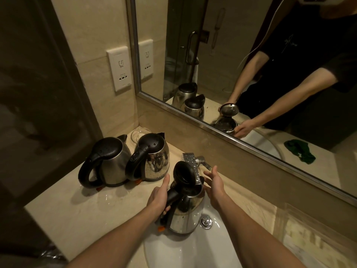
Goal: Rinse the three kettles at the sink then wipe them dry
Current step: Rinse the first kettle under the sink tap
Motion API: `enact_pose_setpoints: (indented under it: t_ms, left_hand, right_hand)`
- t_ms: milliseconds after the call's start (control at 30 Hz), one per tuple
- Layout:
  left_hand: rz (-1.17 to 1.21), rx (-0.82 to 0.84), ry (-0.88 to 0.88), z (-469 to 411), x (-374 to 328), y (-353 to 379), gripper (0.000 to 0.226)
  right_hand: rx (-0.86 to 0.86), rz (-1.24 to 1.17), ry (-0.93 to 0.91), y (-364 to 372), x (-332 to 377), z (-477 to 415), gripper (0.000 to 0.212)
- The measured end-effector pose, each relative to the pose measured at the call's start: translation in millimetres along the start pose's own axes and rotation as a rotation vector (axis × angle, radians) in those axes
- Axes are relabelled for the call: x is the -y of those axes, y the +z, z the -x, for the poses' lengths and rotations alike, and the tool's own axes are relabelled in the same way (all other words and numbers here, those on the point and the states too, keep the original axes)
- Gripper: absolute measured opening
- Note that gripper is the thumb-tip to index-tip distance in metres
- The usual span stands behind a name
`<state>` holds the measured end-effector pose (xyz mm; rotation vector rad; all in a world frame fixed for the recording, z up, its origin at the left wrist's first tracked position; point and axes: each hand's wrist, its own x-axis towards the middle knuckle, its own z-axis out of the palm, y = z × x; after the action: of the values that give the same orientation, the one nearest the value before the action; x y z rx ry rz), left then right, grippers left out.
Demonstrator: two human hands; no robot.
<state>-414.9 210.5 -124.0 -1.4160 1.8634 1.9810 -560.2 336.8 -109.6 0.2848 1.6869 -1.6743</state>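
A steel kettle point(188, 213) with its black lid flipped open stands tilted over the white sink point(193, 252), right under the faucet point(193, 161). My left hand point(159, 198) grips its black handle, thumb pointing up. My right hand point(215, 182) hovers just right of the kettle's rim with fingers spread and relaxed, holding nothing. Two more steel kettles with shut black lids stand side by side on the counter to the left: one point(110, 161) further left, the other point(152, 157) nearer the sink.
The beige stone counter point(77, 211) runs left of the sink. A clear glass bowl point(138, 133) sits behind the kettles in the corner. A wall socket point(119, 68) and a large mirror point(231, 55) rise behind. The mirror reflects a green cloth point(299, 151).
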Motion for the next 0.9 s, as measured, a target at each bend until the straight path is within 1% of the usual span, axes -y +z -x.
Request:
enact_pose_setpoints:
  t_ms: [200,367,567,700,833,900]
  left_hand:
    - [0.018,-0.040,-0.025,-4.5,0.9,0.8,0.085]
    - [0.014,-0.015,-0.021,-4.0,1.0,0.1,0.082]
    - [-0.007,-0.014,-0.021,-4.2,1.0,0.4,0.084]
    - [0.001,-0.019,-0.030,-5.9,2.7,1.0,0.091]
    - [0.008,-0.029,-0.047,-4.6,3.6,1.1,0.086]
    - [0.002,-0.026,-0.046,-4.9,4.3,0.6,0.090]
  right_hand:
    - [0.018,-0.007,0.008,1.3,1.8,2.0,0.060]
    - [0.017,0.001,-0.003,0.3,0.8,2.3,0.062]
    - [0.006,0.001,-0.015,-0.5,0.6,3.0,0.066]
    - [0.001,0.003,-0.012,-0.3,1.5,3.5,0.066]
    - [-0.006,0.001,-0.010,-0.2,-0.5,3.2,0.066]
    - [-0.007,0.005,-0.004,-0.5,-1.3,3.5,0.066]
